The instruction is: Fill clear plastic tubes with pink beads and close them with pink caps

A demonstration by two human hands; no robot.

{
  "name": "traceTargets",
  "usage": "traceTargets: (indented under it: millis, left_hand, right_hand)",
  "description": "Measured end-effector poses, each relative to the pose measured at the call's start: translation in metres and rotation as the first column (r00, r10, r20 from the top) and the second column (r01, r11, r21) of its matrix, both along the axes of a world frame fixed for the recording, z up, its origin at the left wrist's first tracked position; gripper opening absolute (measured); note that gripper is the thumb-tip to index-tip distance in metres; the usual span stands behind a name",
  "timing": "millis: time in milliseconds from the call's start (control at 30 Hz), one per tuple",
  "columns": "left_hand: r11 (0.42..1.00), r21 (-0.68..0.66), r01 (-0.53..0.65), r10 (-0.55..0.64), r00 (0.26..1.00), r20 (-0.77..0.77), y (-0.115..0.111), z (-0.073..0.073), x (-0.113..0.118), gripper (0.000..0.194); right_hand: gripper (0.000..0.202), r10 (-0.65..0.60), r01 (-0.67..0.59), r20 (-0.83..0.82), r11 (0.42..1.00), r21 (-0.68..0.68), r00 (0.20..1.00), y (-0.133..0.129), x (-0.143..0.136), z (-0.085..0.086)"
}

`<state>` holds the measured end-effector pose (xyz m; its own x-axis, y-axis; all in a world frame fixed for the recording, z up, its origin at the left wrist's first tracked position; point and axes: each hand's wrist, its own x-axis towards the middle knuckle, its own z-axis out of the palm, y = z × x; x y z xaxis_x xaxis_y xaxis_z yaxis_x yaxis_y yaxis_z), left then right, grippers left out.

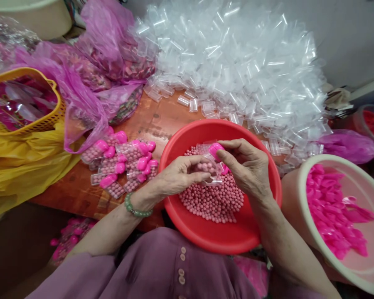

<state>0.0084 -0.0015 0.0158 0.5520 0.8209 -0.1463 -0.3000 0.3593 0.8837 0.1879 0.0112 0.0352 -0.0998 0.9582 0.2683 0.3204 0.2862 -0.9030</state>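
Note:
Over a red basin of small pink beads, my left hand has its fingers wrapped round a clear container with pink beads inside. My right hand pinches a bright pink cap between thumb and fingers, close beside my left fingertips. Another clear container and a bit of bright pink show by the hands above the beads; whether they are held is hard to make out. Left of the basin, bead-filled containers with pink caps lie piled on the wooden table.
A large heap of clear containers covers the back. At the right, a pale tub holds pink parts. A yellow basket, a yellow bag and purple plastic bags are at the left.

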Motion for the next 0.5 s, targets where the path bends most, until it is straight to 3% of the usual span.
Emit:
traceTargets:
  millis: [100, 500]
  left_hand:
    - [0.999, -0.006, -0.041, 0.041, 0.999, 0.013, -0.0003, 0.0008, 0.0010, 0.013]
    - [1.000, -0.006, -0.012, 0.011, 0.999, -0.047, -0.0005, 0.0060, -0.0006, 0.013]
  right_hand:
    - [0.014, 0.025, -0.025, -0.006, 1.000, 0.018, 1.000, -0.0006, 0.0017, 0.0008]
    - [0.019, 0.135, -0.149, 0.105, 0.980, 0.134, 0.985, -0.0015, 0.0048, 0.0042]
